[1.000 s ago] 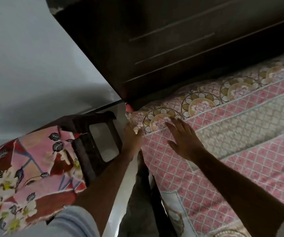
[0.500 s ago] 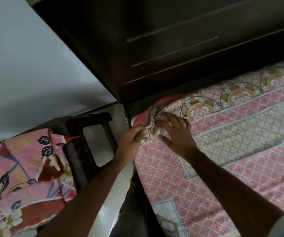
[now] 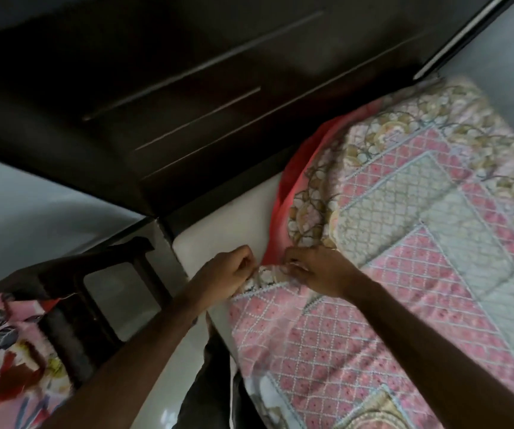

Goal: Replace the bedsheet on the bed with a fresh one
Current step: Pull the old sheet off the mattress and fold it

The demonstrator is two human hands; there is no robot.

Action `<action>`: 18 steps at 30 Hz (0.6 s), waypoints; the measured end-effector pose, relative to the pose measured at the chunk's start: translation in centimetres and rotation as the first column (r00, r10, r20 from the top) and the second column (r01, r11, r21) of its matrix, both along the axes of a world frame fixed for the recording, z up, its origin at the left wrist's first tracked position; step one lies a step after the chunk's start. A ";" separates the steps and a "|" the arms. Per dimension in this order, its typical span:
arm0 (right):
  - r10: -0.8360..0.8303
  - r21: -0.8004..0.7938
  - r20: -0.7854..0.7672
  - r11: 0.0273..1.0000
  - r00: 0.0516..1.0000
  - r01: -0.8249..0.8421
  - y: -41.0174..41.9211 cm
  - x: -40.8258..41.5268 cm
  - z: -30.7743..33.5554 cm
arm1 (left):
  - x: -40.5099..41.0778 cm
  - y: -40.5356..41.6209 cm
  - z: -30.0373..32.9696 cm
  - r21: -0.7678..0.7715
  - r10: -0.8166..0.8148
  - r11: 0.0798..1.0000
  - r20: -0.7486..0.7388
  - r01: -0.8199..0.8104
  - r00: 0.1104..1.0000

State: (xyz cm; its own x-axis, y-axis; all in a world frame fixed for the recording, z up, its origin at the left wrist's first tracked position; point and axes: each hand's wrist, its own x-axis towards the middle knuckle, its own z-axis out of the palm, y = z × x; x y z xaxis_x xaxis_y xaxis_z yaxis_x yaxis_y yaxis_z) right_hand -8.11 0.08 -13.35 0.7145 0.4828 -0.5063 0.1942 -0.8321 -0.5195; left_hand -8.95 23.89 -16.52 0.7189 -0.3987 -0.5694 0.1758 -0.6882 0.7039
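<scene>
A pink bedsheet (image 3: 388, 305) with a white lattice and gold floral border covers most of the bed. Its corner is peeled back from the head end, showing the bare white mattress (image 3: 227, 233) and the sheet's red underside (image 3: 292, 193). My left hand (image 3: 224, 274) grips the pulled-back corner of the sheet with curled fingers. My right hand (image 3: 317, 270) pinches the same bunched border just to its right. Both hands sit close together at the mattress corner.
A dark wooden headboard (image 3: 187, 88) runs along the top of the bed. A dark stool (image 3: 94, 292) stands left of the bed with a folded pink floral cloth (image 3: 11, 360) on it. A pale wall (image 3: 32, 205) lies behind the stool.
Both hands took hold of the sheet's corner and pulled it back from the headboard. The white mattress corner and red underside came into view. My view swung right.
</scene>
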 end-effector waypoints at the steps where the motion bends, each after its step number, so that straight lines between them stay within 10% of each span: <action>1: -0.113 0.062 0.003 0.992 0.994 0.112 -0.8 -0.3 -0.4 | 0.2 -0.6 -0.2 0.107 -0.098 0.990 0.071 0.090 0.993; 5: -0.562 0.076 0.388 0.810 0.731 0.582 -4.2 0.5 -1.8 | 2.6 -4.5 -0.2 0.147 -0.151 0.984 0.374 0.102 0.915; 10: -0.860 -0.167 0.014 0.501 0.510 0.849 -6.1 6.2 -3.5 | 7.6 -8.7 -2.3 0.292 -0.429 0.897 0.395 0.331 0.812; 18: -0.813 -0.049 -0.074 0.581 0.577 0.812 -8.0 5.2 -6.2 | 8.0 -9.5 -4.4 0.437 -0.561 0.821 0.500 0.367 0.660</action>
